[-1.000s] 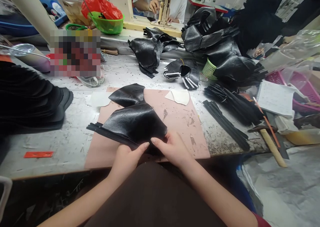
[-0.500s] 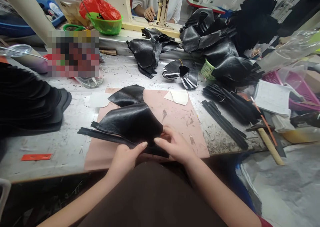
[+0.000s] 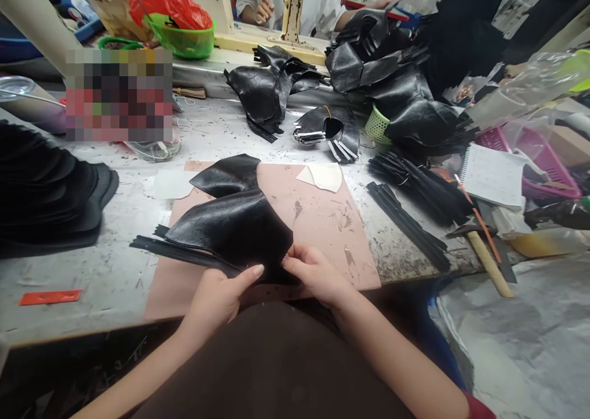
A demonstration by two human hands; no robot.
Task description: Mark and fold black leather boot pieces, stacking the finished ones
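A glossy black leather piece lies over the front of a pink board, with black zipper strips along its near edge. My left hand is closed on that near edge, thumb on top and other fingers underneath. At the near right corner, my right hand pinches the leather between thumb and fingers. Another black leather piece lies just behind. Cream pattern pieces rest at the board's back right.
A stack of black pieces stands at the left, near an orange strip. Bundled zippers and a hammer lie at the right. Behind are leather bundles and a sewing machine, with a person beyond it.
The view has shifted slightly, moving the table scene left. My right hand has closed onto the leather corner. The person beyond the machine has raised one hand and stretched the other arm sideways.
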